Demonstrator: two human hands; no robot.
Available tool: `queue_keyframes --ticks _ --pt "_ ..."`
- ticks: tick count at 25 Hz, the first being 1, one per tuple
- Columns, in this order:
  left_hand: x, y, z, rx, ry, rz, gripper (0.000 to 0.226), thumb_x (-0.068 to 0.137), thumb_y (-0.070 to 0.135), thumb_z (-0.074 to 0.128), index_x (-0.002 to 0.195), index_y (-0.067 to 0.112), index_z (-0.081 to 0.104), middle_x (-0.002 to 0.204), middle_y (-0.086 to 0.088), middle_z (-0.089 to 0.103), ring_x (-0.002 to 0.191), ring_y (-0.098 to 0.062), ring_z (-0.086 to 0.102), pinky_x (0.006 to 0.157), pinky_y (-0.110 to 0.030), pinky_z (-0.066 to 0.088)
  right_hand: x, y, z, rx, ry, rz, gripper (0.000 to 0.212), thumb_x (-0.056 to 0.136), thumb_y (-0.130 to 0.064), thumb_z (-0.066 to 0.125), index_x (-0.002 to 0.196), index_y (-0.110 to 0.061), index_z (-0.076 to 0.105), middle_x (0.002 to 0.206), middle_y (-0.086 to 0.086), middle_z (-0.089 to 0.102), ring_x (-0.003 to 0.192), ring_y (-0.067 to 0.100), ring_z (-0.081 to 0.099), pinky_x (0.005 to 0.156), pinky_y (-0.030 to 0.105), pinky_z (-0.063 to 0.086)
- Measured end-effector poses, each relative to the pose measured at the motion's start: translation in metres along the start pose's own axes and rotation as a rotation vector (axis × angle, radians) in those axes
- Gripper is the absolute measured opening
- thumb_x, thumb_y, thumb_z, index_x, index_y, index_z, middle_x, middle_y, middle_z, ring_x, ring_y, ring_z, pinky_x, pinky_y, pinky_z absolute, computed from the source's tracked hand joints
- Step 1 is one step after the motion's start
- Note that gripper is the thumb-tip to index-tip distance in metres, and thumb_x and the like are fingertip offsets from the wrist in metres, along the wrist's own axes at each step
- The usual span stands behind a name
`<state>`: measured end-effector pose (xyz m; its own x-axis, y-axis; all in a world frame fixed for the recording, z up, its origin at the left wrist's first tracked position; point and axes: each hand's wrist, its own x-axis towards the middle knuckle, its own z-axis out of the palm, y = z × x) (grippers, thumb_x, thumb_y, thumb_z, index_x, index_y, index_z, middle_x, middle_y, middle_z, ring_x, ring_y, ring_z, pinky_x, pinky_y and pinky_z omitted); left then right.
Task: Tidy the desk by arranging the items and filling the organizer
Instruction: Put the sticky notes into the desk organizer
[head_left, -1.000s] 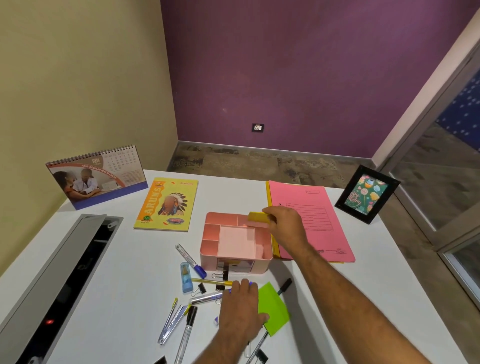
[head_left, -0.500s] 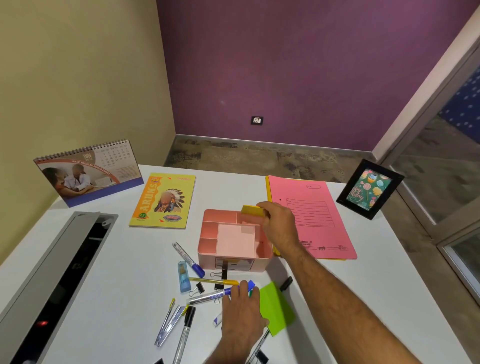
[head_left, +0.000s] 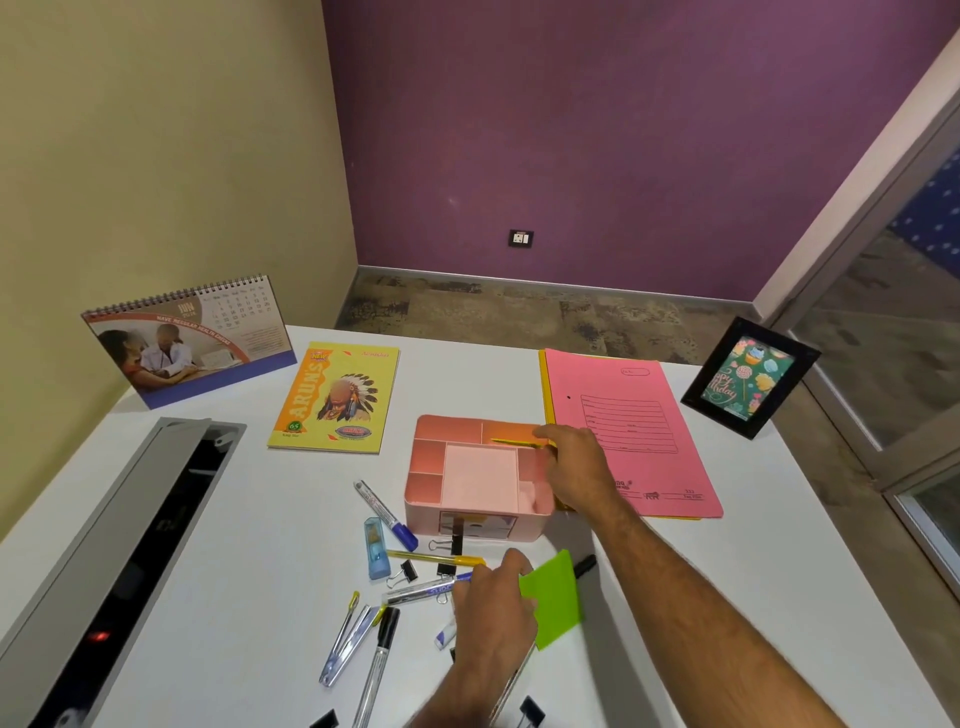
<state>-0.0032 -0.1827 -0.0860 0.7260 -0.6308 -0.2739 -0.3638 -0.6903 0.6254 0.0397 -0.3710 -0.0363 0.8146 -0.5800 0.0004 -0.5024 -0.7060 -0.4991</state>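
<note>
A pink desk organizer (head_left: 422, 512) with several compartments stands mid-desk. My right hand (head_left: 576, 462) pinches a yellow sticky-note pad (head_left: 511, 442), which sits edge-up low in the organizer's back right compartment. In front of the organizer, my left hand (head_left: 493, 613) grips a green sticky-note pad (head_left: 556, 603), tilted up off the desk. Loose items lie around that hand: a silver marker (head_left: 415, 592), a yellow pen (head_left: 436, 558), a blue-capped marker (head_left: 387, 514) and a black pen (head_left: 584, 564) partly hidden by the green pad.
Behind the organizer lie a yellow notebook (head_left: 337, 400) and a pink folder (head_left: 639, 431). A desk calendar (head_left: 187, 343) stands back left, a black photo frame (head_left: 748, 379) back right. An open grey cable tray (head_left: 130, 545) runs along the left. Binder clips (head_left: 405, 571) and more pens (head_left: 353, 639) lie in front.
My right hand has lowered the yellow pad into the organizer's back right compartment. My left hand has closed on the green pad and tilted it up from the desk.
</note>
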Motion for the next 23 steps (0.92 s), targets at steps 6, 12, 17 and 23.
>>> queue_keyframes --ticks 6,12,17,23 --pt "0.0 0.009 -0.025 -0.689 0.073 -0.036 0.021 0.084 0.004 0.065 0.087 0.024 0.057 0.072 0.005 0.061 0.059 -0.003 0.056 0.055 -0.018 0.044 -0.022 0.008 -0.014 0.419 0.159 0.053 0.014 0.09 -0.025 0.066 0.085 -0.017 0.076 0.082 -0.003 0.075 0.078 0.016 0.066 0.077 0.037 0.055" --pt "0.022 0.018 -0.062 -1.086 0.283 -0.122 0.021 0.089 0.003 0.065 0.098 0.02 0.057 0.094 -0.006 0.074 0.084 -0.023 0.072 0.075 -0.044 0.06 -0.04 -0.003 -0.03 0.996 -0.15 0.18 0.039 0.078 -0.046 0.07 0.078 -0.007 0.071 0.068 0.003 0.069 0.063 0.014 0.063 0.055 0.024 0.051" --pt "0.036 0.017 -0.078 -1.195 0.358 -0.212 0.022 0.089 0.016 0.069 0.105 0.024 0.055 0.088 -0.003 0.075 0.081 -0.021 0.073 0.065 -0.041 0.059 -0.039 -0.021 -0.028 0.994 -0.232 0.09 0.013 0.081 0.005 0.07 0.081 0.006 0.056 0.064 0.009 0.05 0.055 0.011 0.058 0.052 0.03 0.056" --pt "0.032 -0.004 -0.102 -1.051 0.476 -0.214 0.026 0.081 0.033 0.077 0.1 0.023 0.061 0.087 0.002 0.071 0.078 -0.013 0.07 0.06 -0.02 0.05 -0.017 -0.032 -0.033 0.623 0.287 0.012 0.02 0.086 0.001 0.063 0.097 -0.012 0.073 0.088 0.004 0.07 0.08 0.018 0.064 0.065 0.033 0.056"
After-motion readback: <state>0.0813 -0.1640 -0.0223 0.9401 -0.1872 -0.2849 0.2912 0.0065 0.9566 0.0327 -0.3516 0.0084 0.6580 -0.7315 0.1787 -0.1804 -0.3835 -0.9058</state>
